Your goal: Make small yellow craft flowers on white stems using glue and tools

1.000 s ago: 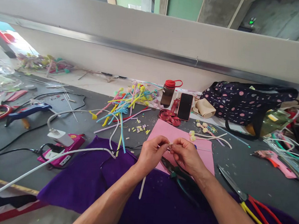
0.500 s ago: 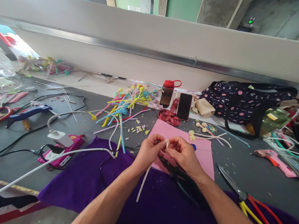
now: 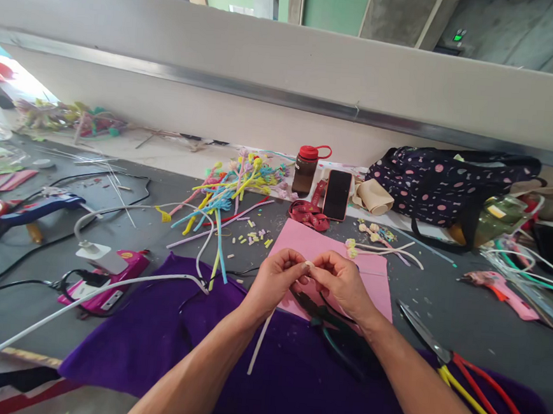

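Both hands meet above a pink sheet (image 3: 371, 281), fingertips pinched together. My left hand (image 3: 275, 280) is closed on a white pipe cleaner (image 3: 260, 343), whose straight tail hangs down below the palm. My right hand (image 3: 343, 284) is closed on the small bent end of the same stem, mostly covered by the fingers. Beneath the hands lie dark-handled pliers (image 3: 337, 347), partly hidden by the right wrist. Just beyond the right hand, finished pieces with pale yellow blossoms (image 3: 351, 248) rest on the sheet.
Large scissors (image 3: 446, 357) with red and yellow handles lie at right, near a pink glue gun (image 3: 502, 293). Coloured pipe cleaners (image 3: 224, 196), a bottle (image 3: 304, 174) and a phone (image 3: 337, 196) stand beyond. A magenta power strip (image 3: 107, 289) with cables sits left, beside purple cloth (image 3: 152, 331).
The white loop that showed between the fingertips is now mostly covered, the fingers pressed closer around it. The whole view has shifted slightly.
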`<state>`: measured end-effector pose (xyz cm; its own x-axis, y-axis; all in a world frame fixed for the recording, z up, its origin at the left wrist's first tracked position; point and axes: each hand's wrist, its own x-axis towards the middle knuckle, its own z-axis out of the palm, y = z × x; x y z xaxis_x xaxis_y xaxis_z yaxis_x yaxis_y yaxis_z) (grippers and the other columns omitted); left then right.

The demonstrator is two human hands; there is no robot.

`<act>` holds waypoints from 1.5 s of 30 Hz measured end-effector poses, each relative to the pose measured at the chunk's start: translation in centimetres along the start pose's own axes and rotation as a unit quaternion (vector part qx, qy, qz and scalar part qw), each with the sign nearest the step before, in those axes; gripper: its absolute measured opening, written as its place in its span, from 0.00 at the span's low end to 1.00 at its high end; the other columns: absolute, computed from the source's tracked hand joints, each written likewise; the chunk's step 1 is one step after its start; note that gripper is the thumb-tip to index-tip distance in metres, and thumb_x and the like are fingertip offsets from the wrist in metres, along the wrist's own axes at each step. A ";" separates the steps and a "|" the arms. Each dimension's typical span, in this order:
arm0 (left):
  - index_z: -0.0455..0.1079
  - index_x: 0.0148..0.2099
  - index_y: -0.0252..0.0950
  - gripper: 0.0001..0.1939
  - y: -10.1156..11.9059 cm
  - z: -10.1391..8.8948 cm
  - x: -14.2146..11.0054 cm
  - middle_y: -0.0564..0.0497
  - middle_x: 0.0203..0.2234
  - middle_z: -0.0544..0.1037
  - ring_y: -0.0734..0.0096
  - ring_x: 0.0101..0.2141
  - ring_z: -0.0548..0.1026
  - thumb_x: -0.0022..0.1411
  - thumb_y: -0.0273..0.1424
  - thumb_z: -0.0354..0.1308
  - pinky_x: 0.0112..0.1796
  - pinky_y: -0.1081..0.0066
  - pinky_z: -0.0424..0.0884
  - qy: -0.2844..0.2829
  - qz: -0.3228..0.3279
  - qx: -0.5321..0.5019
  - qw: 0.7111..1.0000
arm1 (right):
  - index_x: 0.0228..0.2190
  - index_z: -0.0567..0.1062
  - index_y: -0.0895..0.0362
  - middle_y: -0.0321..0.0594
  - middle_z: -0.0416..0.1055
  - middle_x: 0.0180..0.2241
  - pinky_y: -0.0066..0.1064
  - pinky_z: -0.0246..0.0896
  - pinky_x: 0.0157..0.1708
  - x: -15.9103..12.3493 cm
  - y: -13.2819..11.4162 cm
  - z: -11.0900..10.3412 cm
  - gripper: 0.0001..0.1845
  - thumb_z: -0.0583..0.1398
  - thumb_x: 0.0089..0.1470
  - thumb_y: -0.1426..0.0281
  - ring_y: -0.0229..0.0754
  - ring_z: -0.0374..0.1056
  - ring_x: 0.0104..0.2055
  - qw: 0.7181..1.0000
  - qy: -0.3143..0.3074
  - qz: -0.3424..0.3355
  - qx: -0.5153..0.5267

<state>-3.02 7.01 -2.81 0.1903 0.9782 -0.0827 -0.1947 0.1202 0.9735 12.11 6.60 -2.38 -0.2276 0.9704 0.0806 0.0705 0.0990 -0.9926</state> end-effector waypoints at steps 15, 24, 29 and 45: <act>0.67 0.36 0.33 0.10 0.9 -0.5 -0.4 0.51 0.24 0.76 0.78 0.22 0.72 0.52 0.31 0.62 0.23 0.79 0.67 -0.087 -0.103 -0.180 0.974 | 0.46 0.71 0.53 0.34 0.71 0.29 0.27 0.60 0.28 0.4 0.0 -0.6 0.17 0.54 0.53 0.70 0.36 0.66 0.28 0.999 -0.032 -0.006 -0.001; 0.65 0.35 0.33 0.06 0.5 -0.7 -0.3 0.50 0.25 0.76 0.77 0.21 0.73 0.55 0.27 0.59 0.20 0.80 0.67 -0.112 -0.118 -0.201 0.966 | 0.30 0.77 0.54 0.32 0.70 0.24 0.25 0.57 0.26 0.5 -0.1 -0.7 0.07 0.58 0.51 0.70 0.34 0.63 0.24 0.998 -0.041 -0.033 -0.043; 0.64 0.35 0.34 0.06 0.5 -0.8 -0.2 0.51 0.23 0.76 0.77 0.20 0.72 0.55 0.27 0.59 0.18 0.81 0.67 -0.121 -0.126 -0.210 0.962 | 0.30 0.77 0.55 0.33 0.71 0.24 0.25 0.54 0.23 0.2 -0.4 -0.6 0.08 0.58 0.50 0.69 0.34 0.61 0.23 0.999 -0.040 -0.008 -0.012; 0.66 0.33 0.35 0.06 1.1 -0.2 -0.5 0.55 0.18 0.72 0.82 0.15 0.67 0.51 0.28 0.60 0.17 0.82 0.61 -0.111 -0.158 -0.204 0.960 | 0.25 0.74 0.57 0.33 0.67 0.21 0.25 0.53 0.20 0.4 -0.5 -1.1 0.08 0.58 0.51 0.66 0.34 0.60 0.20 0.996 -0.058 0.017 -0.061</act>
<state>-3.53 6.65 -1.78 0.4940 0.8271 -0.2680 -0.4446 0.5052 0.7397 13.03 7.13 -1.80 -0.3324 0.9427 0.0283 0.1965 0.0985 -0.9755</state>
